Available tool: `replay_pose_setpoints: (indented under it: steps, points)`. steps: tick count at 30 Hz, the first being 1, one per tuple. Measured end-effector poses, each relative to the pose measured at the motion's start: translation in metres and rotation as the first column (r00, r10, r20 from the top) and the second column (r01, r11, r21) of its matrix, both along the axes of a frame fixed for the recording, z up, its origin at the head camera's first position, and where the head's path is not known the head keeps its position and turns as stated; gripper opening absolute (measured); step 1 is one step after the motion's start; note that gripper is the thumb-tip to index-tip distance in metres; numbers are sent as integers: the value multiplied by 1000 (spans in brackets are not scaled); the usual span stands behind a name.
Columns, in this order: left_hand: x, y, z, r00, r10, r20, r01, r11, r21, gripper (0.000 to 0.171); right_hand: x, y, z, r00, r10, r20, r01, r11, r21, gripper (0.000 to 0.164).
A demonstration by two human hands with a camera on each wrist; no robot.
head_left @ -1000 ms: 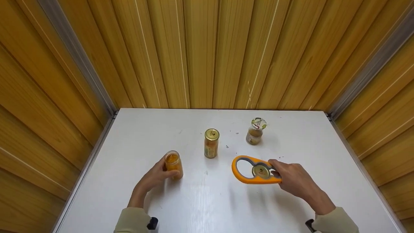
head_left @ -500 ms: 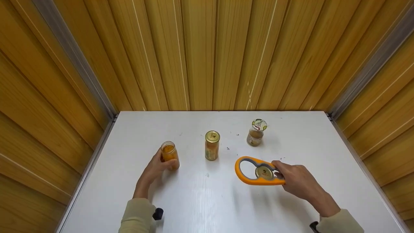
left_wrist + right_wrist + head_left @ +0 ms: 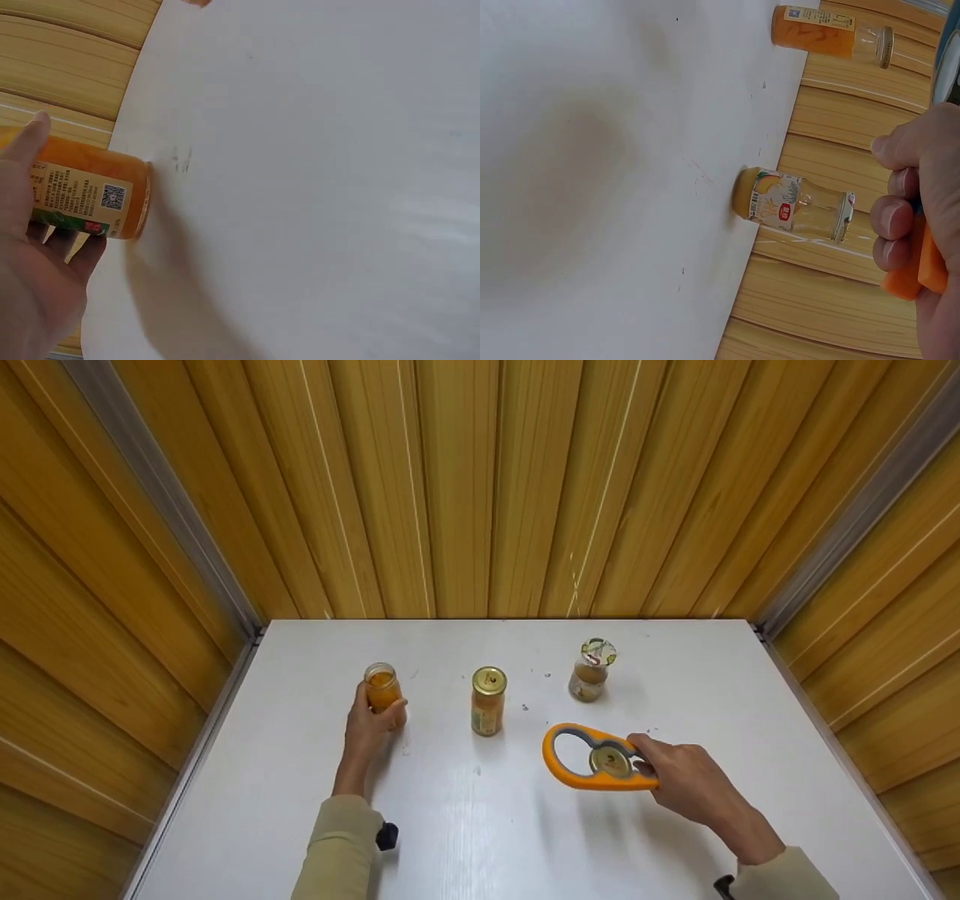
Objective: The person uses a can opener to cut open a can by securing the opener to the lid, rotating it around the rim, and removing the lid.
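Observation:
My left hand (image 3: 365, 733) grips a lidless glass jar (image 3: 383, 691) of orange food at the left of the table. In the left wrist view its label (image 3: 82, 196) shows a QR code, and the thumb and fingers wrap round the jar. The right hand (image 3: 691, 781) grips the handles of an orange and grey jar opener (image 3: 550, 757), held above the table. A gold lid (image 3: 610, 762) sits in the opener's smaller opening, beside the fingers. Only part of the opener shows in the right wrist view.
A tall jar (image 3: 487, 712) with a gold lid stands mid-table. Further right and back is a smaller jar (image 3: 588, 682) with a patterned lid. Small dark specks dot the white table (image 3: 450, 825). Wood-patterned walls (image 3: 465, 495) rise behind and at both sides.
My left hand has carried the open jar away from me and slightly left, toward the back of the table. The right hand, with opener and lid, has stayed nearly in place.

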State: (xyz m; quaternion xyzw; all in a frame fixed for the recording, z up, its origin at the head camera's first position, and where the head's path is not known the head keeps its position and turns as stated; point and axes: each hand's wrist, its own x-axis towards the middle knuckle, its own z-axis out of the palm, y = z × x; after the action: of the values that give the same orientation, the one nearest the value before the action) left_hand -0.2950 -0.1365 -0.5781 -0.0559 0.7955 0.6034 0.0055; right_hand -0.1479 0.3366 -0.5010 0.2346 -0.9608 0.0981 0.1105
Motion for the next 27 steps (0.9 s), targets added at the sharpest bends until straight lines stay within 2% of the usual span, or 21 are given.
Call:
replay_pose_setpoints:
  steps: [5, 9, 16, 21, 27]
  points:
    - [-3, 6, -2, 997, 71, -35, -73, 996, -55, 80, 2, 2, 1, 1000, -2, -2, 2, 1000, 8, 45]
    - [-4, 10, -5, 994, 97, -50, -100, 993, -64, 80, 4, 4, 1, 1000, -13, 1, 13, 1000, 14, 44]
    - [-9, 20, -10, 990, 127, -66, -133, 987, -86, 81, 8, 7, 1, 999, 3, -52, -1, 999, 45, 50]
    - [-9, 22, -7, 990, 127, -61, -130, 990, -46, 81, 9, 7, 4, 999, -19, -32, 20, 999, 36, 51]
    - [-6, 17, -3, 992, 127, -19, -127, 992, -6, 80, 7, 3, 6, 1000, -17, -2, 17, 1000, 26, 47]
